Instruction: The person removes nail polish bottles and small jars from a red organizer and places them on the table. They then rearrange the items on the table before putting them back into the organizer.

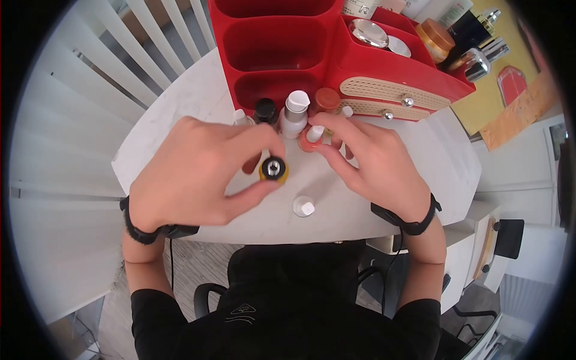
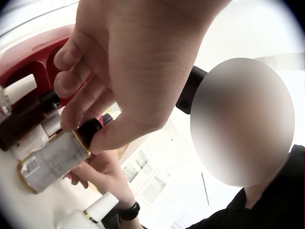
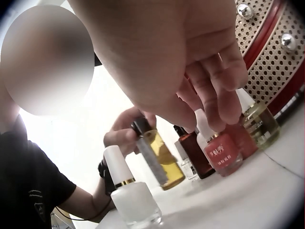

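Note:
My left hand (image 1: 195, 171) pinches the black cap of a small bottle of yellow liquid (image 3: 164, 160), with a grey label on its side. In the left wrist view this bottle (image 2: 55, 162) tilts below the thumb and fingertips. My right hand (image 1: 381, 159) has thumb and fingertips at the white cap of a pink nail polish bottle (image 3: 223, 152), pinching it as it stands upright on the white table (image 1: 372, 207). A white nail polish bottle (image 3: 136, 202) stands nearer my body, between the two hands.
Behind the hands stand a white pump bottle (image 1: 294, 120), a dark-capped bottle (image 1: 264, 111) and a jar with a reddish-brown lid (image 1: 327, 99). A red organizer (image 1: 390, 69) with woven drawers and open compartments fills the back, cosmetics on top. White slats (image 1: 114, 90) border the left.

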A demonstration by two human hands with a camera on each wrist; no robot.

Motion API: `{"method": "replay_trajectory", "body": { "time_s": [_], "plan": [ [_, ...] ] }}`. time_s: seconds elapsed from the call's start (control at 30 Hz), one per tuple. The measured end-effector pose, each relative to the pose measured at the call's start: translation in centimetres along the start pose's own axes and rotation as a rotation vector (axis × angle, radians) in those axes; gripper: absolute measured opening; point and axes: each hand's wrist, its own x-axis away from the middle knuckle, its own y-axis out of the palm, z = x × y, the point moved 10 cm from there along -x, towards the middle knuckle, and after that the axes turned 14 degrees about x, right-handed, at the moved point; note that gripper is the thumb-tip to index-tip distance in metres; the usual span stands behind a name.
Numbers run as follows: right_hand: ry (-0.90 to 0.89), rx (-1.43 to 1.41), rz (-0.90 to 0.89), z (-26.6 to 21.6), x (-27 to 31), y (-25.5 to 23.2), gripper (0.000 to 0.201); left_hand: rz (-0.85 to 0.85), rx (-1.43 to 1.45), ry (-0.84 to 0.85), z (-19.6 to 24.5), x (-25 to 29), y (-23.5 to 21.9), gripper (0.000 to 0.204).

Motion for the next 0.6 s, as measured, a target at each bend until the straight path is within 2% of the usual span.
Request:
{"method": "replay_trajectory", "body": {
  "time_s": [0.07,0.27,0.43,0.5,0.57,0.6],
  "plan": [
    [0.007,-0.013,-0.031,0.1,-0.3,0.4,0.027,-0.099,0.104,0.004,0.8,0.4,0.9,0.030],
    [-0.033,-0.148,-0.109,-0.5,-0.1,-0.3,0.019,-0.286,0.090,0.028,1.6,1.3,3.6,0.035],
    [-0.010,-0.249,-0.225,-1.3,0.6,-1.6,0.018,-0.292,0.102,-0.007,1.5,1.3,2.8,0.039],
    [-0.067,-0.241,-0.277,-1.9,1.1,-1.6,0.017,-0.279,0.122,-0.019,1.7,1.3,1.9,0.038],
    [-0.094,-0.245,-0.294,-2.2,1.5,-1.4,0.017,-0.173,0.055,-0.124,0.8,1.3,-0.1,0.038],
    [-0.119,-0.249,-0.312,-2.5,1.7,-1.2,0.017,-0.171,0.053,-0.125,0.3,1.4,-0.2,0.038]
  ]
}}
